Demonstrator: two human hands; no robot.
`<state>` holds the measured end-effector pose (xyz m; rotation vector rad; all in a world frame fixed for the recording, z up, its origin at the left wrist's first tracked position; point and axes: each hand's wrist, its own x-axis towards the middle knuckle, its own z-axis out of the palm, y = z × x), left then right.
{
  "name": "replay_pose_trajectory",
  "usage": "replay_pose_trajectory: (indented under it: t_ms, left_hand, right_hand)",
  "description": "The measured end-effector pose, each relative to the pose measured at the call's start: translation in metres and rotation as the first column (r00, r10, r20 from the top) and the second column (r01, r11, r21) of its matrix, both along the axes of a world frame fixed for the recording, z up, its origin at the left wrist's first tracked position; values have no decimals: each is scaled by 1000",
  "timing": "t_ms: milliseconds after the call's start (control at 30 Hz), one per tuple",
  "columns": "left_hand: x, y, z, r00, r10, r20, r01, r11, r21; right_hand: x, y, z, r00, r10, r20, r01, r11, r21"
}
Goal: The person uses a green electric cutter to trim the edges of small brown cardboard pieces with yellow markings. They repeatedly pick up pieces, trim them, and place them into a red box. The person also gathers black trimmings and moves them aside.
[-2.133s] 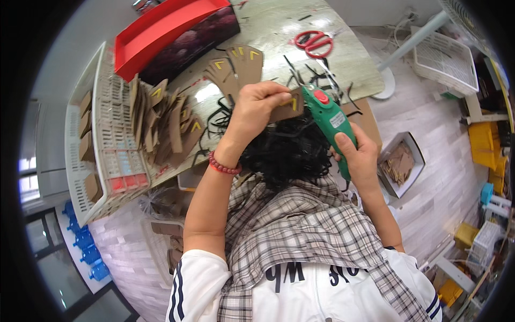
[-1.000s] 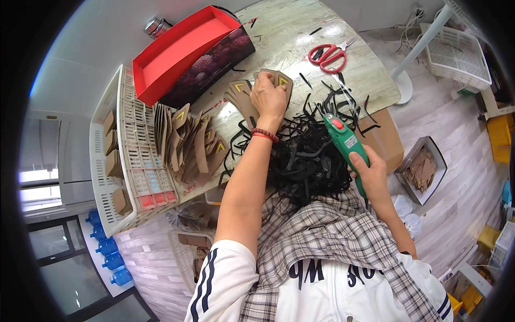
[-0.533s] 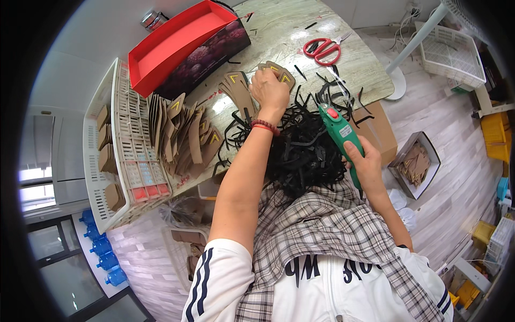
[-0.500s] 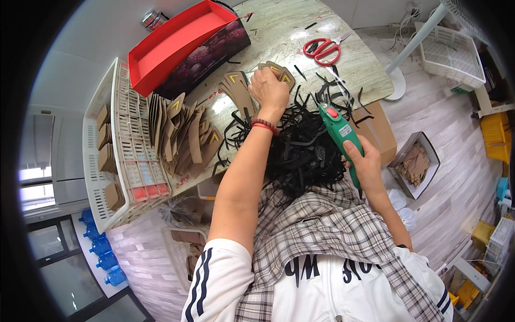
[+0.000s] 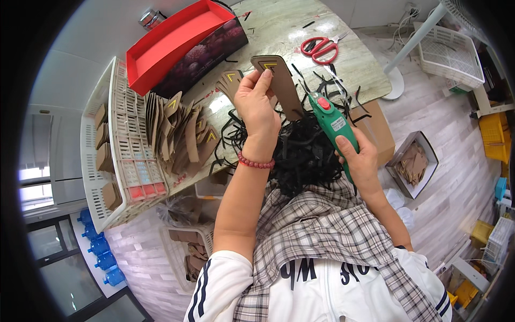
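Pinched in my left hand is a brown flat strap-shaped piece with a yellow chevron mark near its rounded, dark-edged end. It hangs tilted over a heap of black trimmed strips on the table's near edge and my lap. My right hand is wrapped round a green handheld electric cutter with a red button, its head close to the brown piece but apart from it. Left of my left hand lies a small stack of similar brown pieces. A larger bunch of them leans beside the white basket.
Red-handled scissors lie on the table. At the back left stands a red open box, near a white plastic basket. On the floor to the right, a box holds brown scraps. A fan pole rises behind.
My left hand has lifted one brown piece off the table and brought it nearer the cutter. My right hand with the cutter has shifted slightly left.
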<state>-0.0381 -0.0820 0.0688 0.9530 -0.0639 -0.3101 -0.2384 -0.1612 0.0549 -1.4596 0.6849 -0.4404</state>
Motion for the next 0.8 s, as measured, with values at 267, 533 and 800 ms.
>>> replay_pose_trajectory:
  t_ms: [267,533,800]
  left_hand:
    - [-22,-3,-14,994,-38,-103,32,998,-53]
    - [-31,-2,-24,990,-96,-107,95,995,-18]
    - [-38,3,-28,988,-138,-65,143,986,89]
  right_hand:
    - [-3,0,1,1000,3,6,-3,1000,7]
    - [-7,-2,-2,1000,12,1,-12,1000,-6]
    - [-7,-5,2,1000,20,-1,-20,999,-25]
